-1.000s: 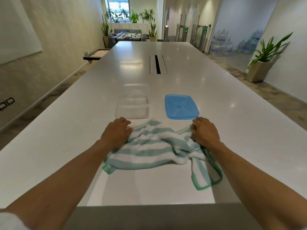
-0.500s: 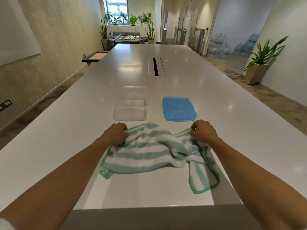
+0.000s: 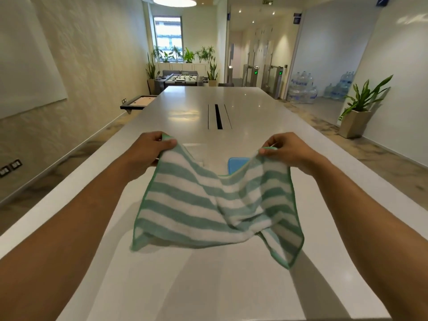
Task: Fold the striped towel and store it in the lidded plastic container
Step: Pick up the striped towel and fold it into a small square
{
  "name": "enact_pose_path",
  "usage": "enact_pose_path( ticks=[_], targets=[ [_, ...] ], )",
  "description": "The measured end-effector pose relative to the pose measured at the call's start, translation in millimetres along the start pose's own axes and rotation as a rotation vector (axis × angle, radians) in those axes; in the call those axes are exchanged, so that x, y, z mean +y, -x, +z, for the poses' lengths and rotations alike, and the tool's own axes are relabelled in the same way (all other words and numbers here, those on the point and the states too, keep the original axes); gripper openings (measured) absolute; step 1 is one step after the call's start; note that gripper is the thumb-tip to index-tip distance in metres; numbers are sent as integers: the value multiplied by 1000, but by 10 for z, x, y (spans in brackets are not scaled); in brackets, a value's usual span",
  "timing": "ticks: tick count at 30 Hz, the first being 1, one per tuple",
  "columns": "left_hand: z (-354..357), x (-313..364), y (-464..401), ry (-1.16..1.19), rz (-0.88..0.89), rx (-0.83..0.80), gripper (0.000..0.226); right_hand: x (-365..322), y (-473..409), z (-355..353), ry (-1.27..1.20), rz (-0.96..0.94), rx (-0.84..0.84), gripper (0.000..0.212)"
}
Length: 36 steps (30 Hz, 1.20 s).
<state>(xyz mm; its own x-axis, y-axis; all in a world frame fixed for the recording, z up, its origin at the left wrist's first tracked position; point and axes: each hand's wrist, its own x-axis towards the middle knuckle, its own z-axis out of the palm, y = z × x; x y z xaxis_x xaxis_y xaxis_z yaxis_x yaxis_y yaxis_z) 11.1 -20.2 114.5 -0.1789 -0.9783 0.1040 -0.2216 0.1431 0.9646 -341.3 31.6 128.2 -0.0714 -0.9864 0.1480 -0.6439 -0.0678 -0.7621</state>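
Towel [image 3: 208, 205] now aloft; soft, striped

One green-and-white striped terry towel [image 3: 215, 205]. One blue plastic lid [image 3: 237, 165], mostly hidden behind the cloth. Two bare hands: left [image 3: 150, 148], right [image 3: 289, 150]. One long white glossy surface [image 3: 243, 286]. One tan square planter with a green leafy plant [image 3: 354, 122] at the right wall. One foosball table [image 3: 180, 80] at the far end. One round ceiling lamp [image 3: 174, 1]. Stacked water bottles [image 3: 301, 89], too many and too blurred to count.
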Motion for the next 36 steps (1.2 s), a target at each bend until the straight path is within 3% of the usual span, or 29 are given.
enact_pose_path(
  ticks=[3,7,12,19,23,32,36],
  targets=[
    [41,280,19,136,72,21,2,-293,-16,-84,-191,1,36,23],
    [257,608,66,119,214,-8,22,-660,-41,-3,-406,-35,108,22],
    [667,803,105,4,267,-209,13,-977,-43,250,-462,-125,-72,24],
    [739,754,77,-13,243,-289,18,-842,-38,305,-664,-126,-199,44],
    [760,689,47,-120,272,-252,13,-768,-62,295,-756,-133,-237,52],
    [827,640,29,-197,348,-88,11,-622,-147,381,-812,-76,-177,19],
    [835,638,42,-250,399,-47,16,-618,-168,416,-770,-64,-94,22]
  ],
)
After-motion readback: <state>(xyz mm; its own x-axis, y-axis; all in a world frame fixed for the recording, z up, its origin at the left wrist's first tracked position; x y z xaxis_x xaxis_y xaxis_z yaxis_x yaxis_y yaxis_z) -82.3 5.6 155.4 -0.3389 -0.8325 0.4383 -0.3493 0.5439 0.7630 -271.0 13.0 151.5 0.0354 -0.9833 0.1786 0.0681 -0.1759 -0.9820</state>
